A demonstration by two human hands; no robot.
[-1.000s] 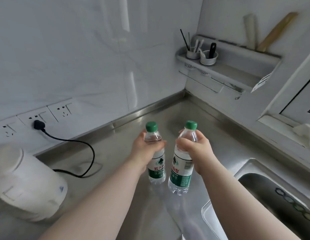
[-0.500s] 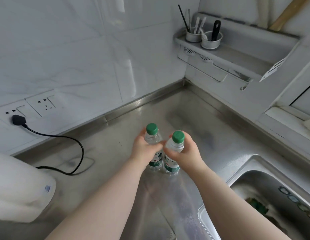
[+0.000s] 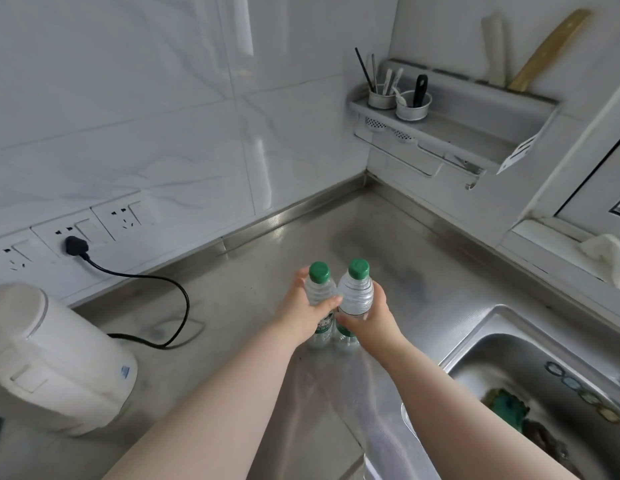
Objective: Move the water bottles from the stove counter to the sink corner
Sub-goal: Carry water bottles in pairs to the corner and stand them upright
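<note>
Left hand (image 3: 301, 315): wrapped around the left bottle (image 3: 319, 299).
Right hand (image 3: 374, 318): clamped on the right bottle (image 3: 356, 295).
Bottles: upright, side by side, touching — seemingly standing on the steel counter (image 3: 267, 278) left of the sink (image 3: 509, 344).
Change: bottles were held apart and raised a second ago — now together, lower.

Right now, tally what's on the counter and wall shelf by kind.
Water bottles: 2 (left hand holds one, right hand the other)
White appliance: 1
Utensil cups: 2
Total: 5
</note>
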